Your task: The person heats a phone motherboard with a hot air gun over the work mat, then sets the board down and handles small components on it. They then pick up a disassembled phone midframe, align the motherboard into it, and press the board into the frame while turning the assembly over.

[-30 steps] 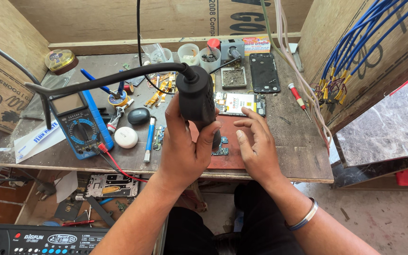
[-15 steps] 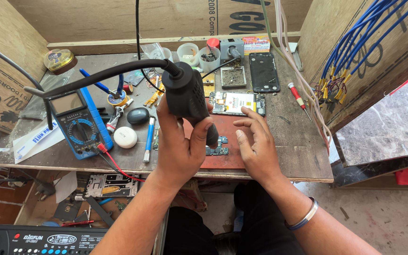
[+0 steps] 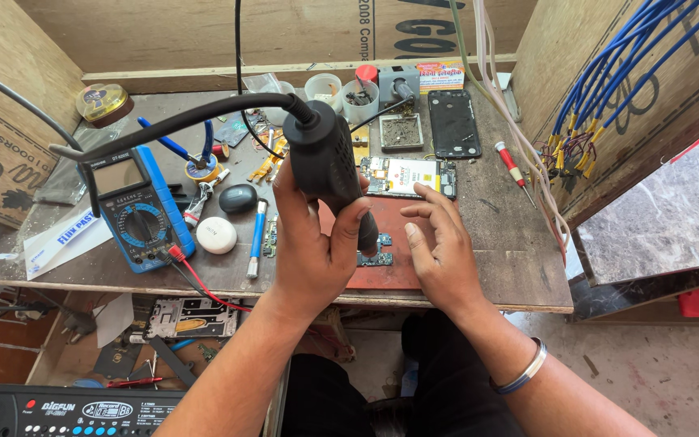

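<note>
Black hot-air tool (image 3: 329,166) is clamped in the left hand (image 3: 313,243), nozzle down over a small circuit board (image 3: 375,259) on the red mat (image 3: 398,267) near the worktop's (image 3: 511,267) front edge. Right hand (image 3: 440,251) rests flat beside the board, fingers spread, holding nothing.

On my bench a blue multimeter (image 3: 135,212) lay at the left, a white puck (image 3: 217,235) and a dark oval case (image 3: 239,198) beside it. A black phone back (image 3: 455,124) and a red screwdriver (image 3: 511,164) lay farther right.
</note>
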{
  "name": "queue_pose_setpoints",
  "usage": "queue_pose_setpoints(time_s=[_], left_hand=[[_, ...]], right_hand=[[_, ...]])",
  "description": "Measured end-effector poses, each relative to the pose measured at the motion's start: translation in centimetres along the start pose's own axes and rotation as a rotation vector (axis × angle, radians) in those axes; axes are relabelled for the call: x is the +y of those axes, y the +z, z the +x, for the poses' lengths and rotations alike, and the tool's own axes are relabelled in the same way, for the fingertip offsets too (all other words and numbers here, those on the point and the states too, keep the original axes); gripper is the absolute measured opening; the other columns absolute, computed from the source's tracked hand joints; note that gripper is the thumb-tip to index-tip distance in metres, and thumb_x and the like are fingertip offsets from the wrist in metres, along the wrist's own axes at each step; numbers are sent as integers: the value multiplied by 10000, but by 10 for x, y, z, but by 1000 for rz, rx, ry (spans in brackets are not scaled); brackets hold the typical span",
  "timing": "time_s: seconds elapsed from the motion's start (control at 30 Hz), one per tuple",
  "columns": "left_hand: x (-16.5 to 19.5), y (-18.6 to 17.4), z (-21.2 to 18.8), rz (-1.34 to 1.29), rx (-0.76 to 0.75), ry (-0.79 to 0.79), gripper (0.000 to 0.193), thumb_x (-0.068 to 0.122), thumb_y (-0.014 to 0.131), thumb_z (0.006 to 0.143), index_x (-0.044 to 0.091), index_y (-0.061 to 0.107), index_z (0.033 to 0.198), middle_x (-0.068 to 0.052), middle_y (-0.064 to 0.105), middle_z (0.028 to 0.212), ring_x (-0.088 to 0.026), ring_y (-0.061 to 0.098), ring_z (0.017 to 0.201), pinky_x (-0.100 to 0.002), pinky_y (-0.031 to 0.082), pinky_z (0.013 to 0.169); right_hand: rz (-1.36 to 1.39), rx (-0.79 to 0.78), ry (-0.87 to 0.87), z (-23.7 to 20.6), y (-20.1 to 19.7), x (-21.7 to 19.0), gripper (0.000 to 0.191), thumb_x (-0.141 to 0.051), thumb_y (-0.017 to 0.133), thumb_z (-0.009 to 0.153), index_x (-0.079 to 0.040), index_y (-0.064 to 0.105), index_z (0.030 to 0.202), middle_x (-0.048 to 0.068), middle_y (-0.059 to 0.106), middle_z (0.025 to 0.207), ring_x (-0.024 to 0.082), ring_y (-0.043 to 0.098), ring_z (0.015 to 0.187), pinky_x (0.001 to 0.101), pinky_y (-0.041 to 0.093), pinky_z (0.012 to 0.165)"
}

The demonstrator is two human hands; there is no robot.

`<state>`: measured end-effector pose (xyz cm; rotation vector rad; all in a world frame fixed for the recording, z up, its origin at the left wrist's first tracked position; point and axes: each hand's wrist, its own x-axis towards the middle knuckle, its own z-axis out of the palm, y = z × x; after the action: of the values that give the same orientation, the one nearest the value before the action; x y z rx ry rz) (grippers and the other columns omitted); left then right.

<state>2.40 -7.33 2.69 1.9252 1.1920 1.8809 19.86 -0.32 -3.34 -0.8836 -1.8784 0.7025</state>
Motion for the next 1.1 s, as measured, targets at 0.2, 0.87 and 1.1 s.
queue_pose_setpoints(time_s=[0.2,0.87,1.1], left_hand=[[1,1,0,23,-10,-8,652,246,632,1122,8,212,1561,-129,639,1205,-182,703,1096,-308,574,984],[-3,5,4,102,-33,51,654,195,638,1109,7,193,1549,-131,674,1221,-209,728,1127,-342,589,998],[-3,3,2,27,-45,24,647,197,639,1118,4,203,1555,-143,663,1188,-199,716,1096,-322,577,987]], right_hand=[[-3,5,-10,-1,0,1,208,-99,581,938,-41,650,1126,177,544,1485,343,516,1396,445,398,1148],[28,13,0,0,0,0,199,-101,576,943,-42,654,1117,183,546,1477,343,521,1392,438,399,1147],[12,21,-15,-1,0,0,201,-99,581,941,-41,651,1121,185,551,1474,347,523,1390,440,398,1148]])
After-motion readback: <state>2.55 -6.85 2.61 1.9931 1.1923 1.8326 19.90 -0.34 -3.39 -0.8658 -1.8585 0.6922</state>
